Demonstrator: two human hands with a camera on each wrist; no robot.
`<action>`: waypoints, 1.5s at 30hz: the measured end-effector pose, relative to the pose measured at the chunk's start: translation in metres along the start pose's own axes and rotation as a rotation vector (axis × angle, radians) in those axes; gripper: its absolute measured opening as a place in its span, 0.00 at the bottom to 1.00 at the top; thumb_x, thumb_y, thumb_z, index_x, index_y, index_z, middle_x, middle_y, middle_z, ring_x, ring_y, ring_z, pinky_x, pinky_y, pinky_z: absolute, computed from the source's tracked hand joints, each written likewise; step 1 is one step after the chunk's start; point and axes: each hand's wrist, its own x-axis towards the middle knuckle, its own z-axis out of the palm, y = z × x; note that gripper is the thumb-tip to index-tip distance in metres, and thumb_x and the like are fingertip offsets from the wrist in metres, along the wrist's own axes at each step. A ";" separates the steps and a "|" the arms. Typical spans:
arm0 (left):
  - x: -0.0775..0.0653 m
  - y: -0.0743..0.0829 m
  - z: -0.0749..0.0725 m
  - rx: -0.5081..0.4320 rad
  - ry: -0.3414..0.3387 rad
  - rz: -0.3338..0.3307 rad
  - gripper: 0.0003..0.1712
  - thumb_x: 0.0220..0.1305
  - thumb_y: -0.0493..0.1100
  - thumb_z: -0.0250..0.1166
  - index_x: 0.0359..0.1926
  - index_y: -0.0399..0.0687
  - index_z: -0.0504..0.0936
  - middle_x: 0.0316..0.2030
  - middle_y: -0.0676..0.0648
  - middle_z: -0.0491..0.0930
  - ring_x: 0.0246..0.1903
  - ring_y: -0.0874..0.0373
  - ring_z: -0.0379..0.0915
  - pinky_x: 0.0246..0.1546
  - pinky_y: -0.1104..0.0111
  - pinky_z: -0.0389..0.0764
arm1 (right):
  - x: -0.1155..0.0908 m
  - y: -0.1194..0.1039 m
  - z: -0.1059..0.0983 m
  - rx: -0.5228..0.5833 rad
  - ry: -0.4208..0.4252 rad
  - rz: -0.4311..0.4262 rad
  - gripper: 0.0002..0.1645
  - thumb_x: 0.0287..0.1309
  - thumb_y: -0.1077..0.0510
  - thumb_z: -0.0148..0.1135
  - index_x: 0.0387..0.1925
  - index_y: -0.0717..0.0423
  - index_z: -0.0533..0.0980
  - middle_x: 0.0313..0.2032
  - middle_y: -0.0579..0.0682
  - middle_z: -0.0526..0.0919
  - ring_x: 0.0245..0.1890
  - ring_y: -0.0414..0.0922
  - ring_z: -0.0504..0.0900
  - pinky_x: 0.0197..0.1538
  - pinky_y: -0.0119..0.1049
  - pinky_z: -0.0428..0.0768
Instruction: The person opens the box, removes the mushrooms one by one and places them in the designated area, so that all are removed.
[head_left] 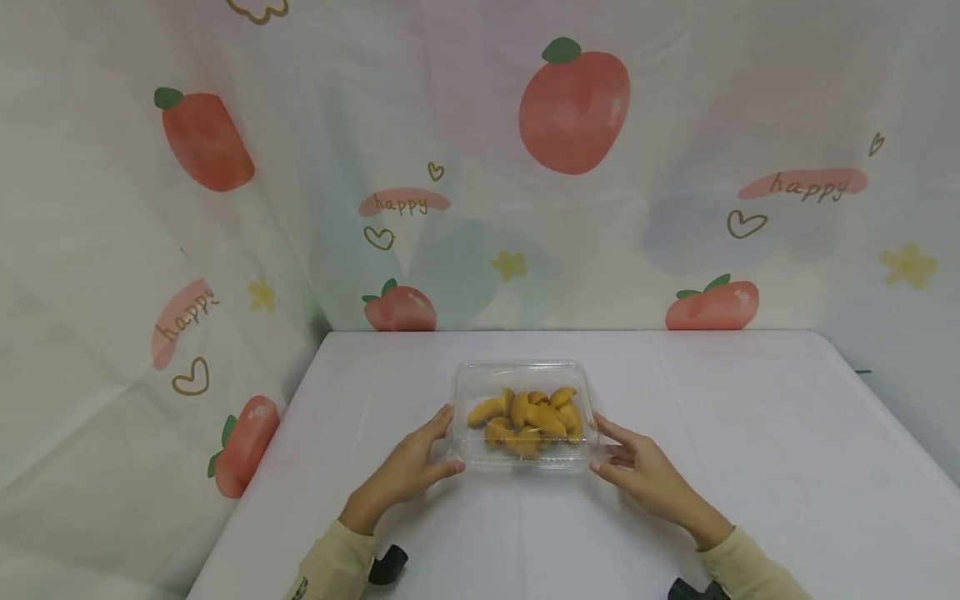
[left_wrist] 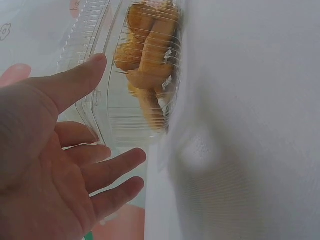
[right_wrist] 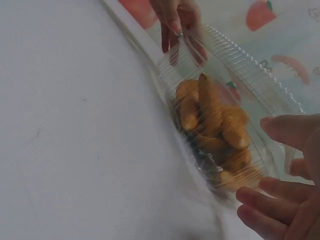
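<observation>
A clear plastic clamshell box (head_left: pixel 480 379) sits near the middle of the white table with its lid down. Through the plastic show several yellow-brown, mushroom-like pieces (head_left: pixel 540 417) heaped together. At the box's left side, my left hand (head_left: pixel 408 467) holds the near corner, thumb at the front and index finger along the side. My right hand (head_left: pixel 648 475) holds the opposite side the same way. In the left wrist view, the thumb (left_wrist: pixel 80 82) lies against the box's edge and the lower fingers spread free. The right wrist view has the right thumb (right_wrist: pixel 287 130) at the ridged rim.
White cloth covers the table (head_left: pixel 750 433). Behind and to the left hangs a printed curtain (head_left: pixel 465 100) with red fruit, hearts and lettering. Black wrist mounts (head_left: pixel 388 565) sit by both beige sleeves (head_left: pixel 333 562).
</observation>
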 end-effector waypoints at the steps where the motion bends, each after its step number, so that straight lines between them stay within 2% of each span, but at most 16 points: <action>1: 0.000 0.000 0.000 -0.001 -0.001 0.003 0.50 0.63 0.48 0.72 0.77 0.35 0.56 0.78 0.37 0.55 0.68 0.41 0.70 0.73 0.45 0.63 | 0.000 0.000 -0.001 -0.006 0.000 -0.002 0.42 0.63 0.59 0.68 0.72 0.73 0.61 0.67 0.76 0.69 0.55 0.68 0.82 0.54 0.48 0.85; 4: -0.001 0.001 0.000 0.005 -0.004 0.014 0.50 0.63 0.48 0.72 0.77 0.35 0.56 0.78 0.37 0.55 0.68 0.41 0.70 0.72 0.45 0.63 | -0.001 -0.002 -0.004 -0.033 0.001 0.007 0.42 0.63 0.57 0.69 0.71 0.72 0.63 0.65 0.72 0.73 0.57 0.60 0.83 0.55 0.45 0.85; 8: -0.002 0.004 -0.003 0.017 -0.013 0.019 0.50 0.63 0.48 0.72 0.77 0.33 0.57 0.77 0.36 0.57 0.68 0.40 0.70 0.72 0.45 0.64 | -0.002 -0.006 -0.007 -0.058 -0.005 0.008 0.41 0.63 0.56 0.69 0.70 0.72 0.64 0.65 0.70 0.74 0.59 0.60 0.81 0.56 0.47 0.84; 9: -0.003 0.005 -0.004 0.019 -0.015 0.017 0.50 0.63 0.49 0.72 0.77 0.33 0.57 0.77 0.36 0.57 0.69 0.40 0.69 0.72 0.45 0.64 | -0.002 -0.007 -0.008 -0.059 -0.005 0.004 0.41 0.63 0.57 0.69 0.70 0.72 0.65 0.65 0.71 0.74 0.60 0.62 0.80 0.56 0.48 0.84; 14: -0.005 0.006 -0.009 0.039 -0.020 -0.009 0.50 0.64 0.52 0.71 0.77 0.37 0.58 0.79 0.38 0.53 0.76 0.41 0.57 0.74 0.43 0.61 | -0.004 -0.014 -0.010 -0.112 0.004 -0.009 0.41 0.62 0.55 0.70 0.70 0.68 0.66 0.70 0.71 0.67 0.65 0.70 0.71 0.56 0.54 0.82; 18: -0.007 0.006 -0.012 0.025 -0.021 -0.015 0.50 0.65 0.56 0.69 0.78 0.41 0.57 0.80 0.41 0.50 0.78 0.42 0.50 0.74 0.42 0.58 | -0.005 -0.016 -0.011 -0.154 0.027 -0.030 0.41 0.61 0.54 0.71 0.70 0.66 0.67 0.72 0.70 0.64 0.69 0.69 0.66 0.59 0.57 0.80; 20: -0.008 0.006 -0.014 0.018 -0.027 -0.008 0.50 0.66 0.57 0.68 0.78 0.41 0.56 0.80 0.41 0.49 0.79 0.43 0.49 0.75 0.43 0.58 | -0.006 -0.017 -0.011 -0.173 0.037 -0.042 0.39 0.62 0.54 0.70 0.70 0.66 0.68 0.72 0.68 0.66 0.71 0.62 0.68 0.60 0.56 0.79; 23: -0.008 0.007 -0.017 0.011 -0.038 0.009 0.50 0.67 0.58 0.66 0.79 0.41 0.54 0.81 0.42 0.49 0.78 0.43 0.51 0.75 0.44 0.57 | -0.005 -0.018 -0.012 -0.182 0.053 -0.054 0.37 0.64 0.54 0.68 0.70 0.64 0.69 0.71 0.66 0.70 0.71 0.39 0.69 0.59 0.55 0.80; 25: -0.008 0.009 -0.019 -0.001 -0.039 0.022 0.49 0.69 0.58 0.65 0.79 0.41 0.53 0.80 0.42 0.49 0.77 0.43 0.56 0.75 0.44 0.58 | -0.004 -0.019 -0.014 -0.173 0.061 -0.059 0.35 0.65 0.56 0.67 0.70 0.64 0.69 0.70 0.65 0.71 0.68 0.25 0.66 0.59 0.56 0.80; 27: -0.006 0.010 -0.021 -0.020 -0.034 0.031 0.48 0.70 0.57 0.64 0.79 0.40 0.53 0.80 0.41 0.50 0.74 0.42 0.62 0.74 0.43 0.59 | -0.003 -0.020 -0.016 -0.156 0.066 -0.060 0.34 0.66 0.57 0.66 0.70 0.64 0.68 0.69 0.64 0.72 0.66 0.18 0.61 0.59 0.56 0.80; 28: -0.005 0.011 -0.022 -0.029 -0.032 0.034 0.48 0.70 0.56 0.64 0.79 0.40 0.53 0.80 0.41 0.50 0.72 0.41 0.64 0.74 0.43 0.60 | -0.002 -0.021 -0.016 -0.149 0.067 -0.060 0.34 0.66 0.57 0.65 0.70 0.64 0.68 0.69 0.64 0.72 0.65 0.17 0.60 0.59 0.57 0.80; 31: -0.003 0.012 -0.025 -0.053 -0.033 0.035 0.46 0.71 0.54 0.63 0.79 0.40 0.53 0.80 0.40 0.51 0.70 0.40 0.68 0.72 0.44 0.64 | 0.001 -0.024 -0.018 -0.144 0.073 -0.063 0.33 0.67 0.58 0.64 0.70 0.63 0.68 0.69 0.64 0.73 0.66 0.22 0.65 0.58 0.57 0.80; 35: 0.001 0.012 -0.029 -0.073 -0.037 0.037 0.45 0.73 0.54 0.62 0.80 0.41 0.52 0.80 0.39 0.52 0.70 0.37 0.67 0.68 0.43 0.69 | 0.007 -0.029 -0.021 -0.142 0.091 -0.072 0.32 0.67 0.60 0.63 0.69 0.63 0.69 0.67 0.64 0.74 0.66 0.47 0.75 0.57 0.57 0.81; 38: 0.003 0.012 -0.032 -0.101 -0.031 0.033 0.45 0.73 0.53 0.61 0.80 0.42 0.51 0.79 0.39 0.53 0.69 0.35 0.67 0.66 0.42 0.71 | 0.010 -0.031 -0.023 -0.123 0.095 -0.073 0.32 0.67 0.60 0.62 0.69 0.64 0.68 0.67 0.65 0.74 0.64 0.62 0.75 0.57 0.59 0.81; 45: 0.009 0.014 -0.036 -0.143 -0.024 0.026 0.43 0.74 0.50 0.61 0.80 0.46 0.51 0.78 0.37 0.55 0.67 0.33 0.70 0.64 0.41 0.73 | 0.017 -0.033 -0.028 -0.104 0.096 -0.069 0.32 0.68 0.61 0.60 0.70 0.67 0.66 0.68 0.68 0.71 0.65 0.66 0.73 0.58 0.58 0.81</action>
